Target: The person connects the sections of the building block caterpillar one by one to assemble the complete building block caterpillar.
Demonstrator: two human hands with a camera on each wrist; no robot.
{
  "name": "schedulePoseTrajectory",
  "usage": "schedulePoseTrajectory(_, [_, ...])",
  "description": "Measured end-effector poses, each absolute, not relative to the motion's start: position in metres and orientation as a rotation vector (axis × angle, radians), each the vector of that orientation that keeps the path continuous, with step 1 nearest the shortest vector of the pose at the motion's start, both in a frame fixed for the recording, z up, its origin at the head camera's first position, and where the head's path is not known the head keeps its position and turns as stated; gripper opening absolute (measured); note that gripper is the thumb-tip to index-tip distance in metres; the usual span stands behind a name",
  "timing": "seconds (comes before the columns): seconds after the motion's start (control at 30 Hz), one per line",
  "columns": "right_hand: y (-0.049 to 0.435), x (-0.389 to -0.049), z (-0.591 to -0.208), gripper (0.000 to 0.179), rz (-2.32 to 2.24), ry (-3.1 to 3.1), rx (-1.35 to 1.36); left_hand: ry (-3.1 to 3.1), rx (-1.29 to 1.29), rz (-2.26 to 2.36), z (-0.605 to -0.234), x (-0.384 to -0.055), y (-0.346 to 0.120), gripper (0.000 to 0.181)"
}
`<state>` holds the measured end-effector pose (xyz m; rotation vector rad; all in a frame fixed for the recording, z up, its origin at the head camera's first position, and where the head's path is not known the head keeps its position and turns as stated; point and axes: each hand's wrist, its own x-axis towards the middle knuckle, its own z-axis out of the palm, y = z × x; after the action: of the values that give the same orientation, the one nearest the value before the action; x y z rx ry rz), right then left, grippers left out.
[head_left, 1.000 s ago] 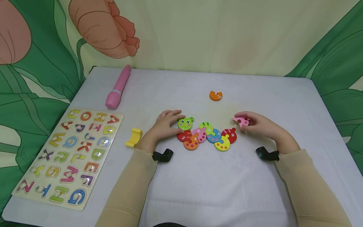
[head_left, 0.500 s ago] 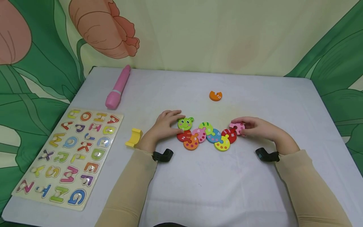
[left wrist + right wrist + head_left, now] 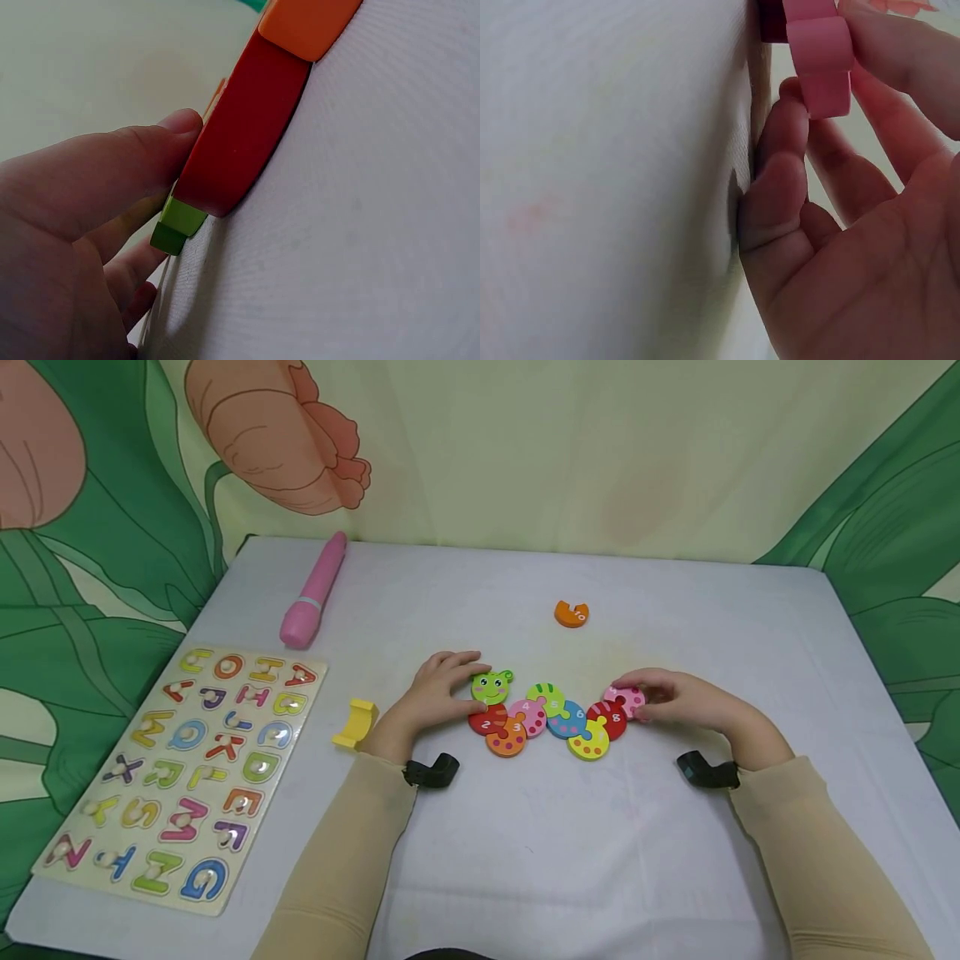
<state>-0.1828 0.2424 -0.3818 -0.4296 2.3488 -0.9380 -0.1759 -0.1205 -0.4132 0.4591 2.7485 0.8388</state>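
Note:
A row of numbered caterpillar puzzle pieces lies joined on the table, from a smiling green head (image 3: 491,687) to a red piece marked 8 (image 3: 606,720). My left hand (image 3: 431,697) holds the head end, its thumb on the red piece marked 2 (image 3: 244,120) and its index finger at the green head. At the other end, my right hand (image 3: 686,700) pinches a pink spotted puzzle piece (image 3: 821,52) between thumb and fingers. In the head view that pink piece overlaps the upper right of the red 8 piece. The right wrist view shows it raised off the tabletop.
An orange piece marked 10 (image 3: 572,615) lies alone farther back. Left of my left hand is a yellow curved block (image 3: 355,724). A letter puzzle board (image 3: 238,739) covers the table's left side, with a pink toy microphone (image 3: 313,593) behind it.
My right hand has moved left and slightly down, bringing the pink piece from beside the row to the red 8 piece. The left hand has stayed in place.

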Motion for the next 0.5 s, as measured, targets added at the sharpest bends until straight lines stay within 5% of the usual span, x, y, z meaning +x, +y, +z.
schedulePoseTrajectory(0.5, [0.238,-0.1907,-0.3783,0.044,-0.855,2.433,-0.529,2.755,0.461,0.828,-0.4139,-0.1759,-0.1204,0.056])
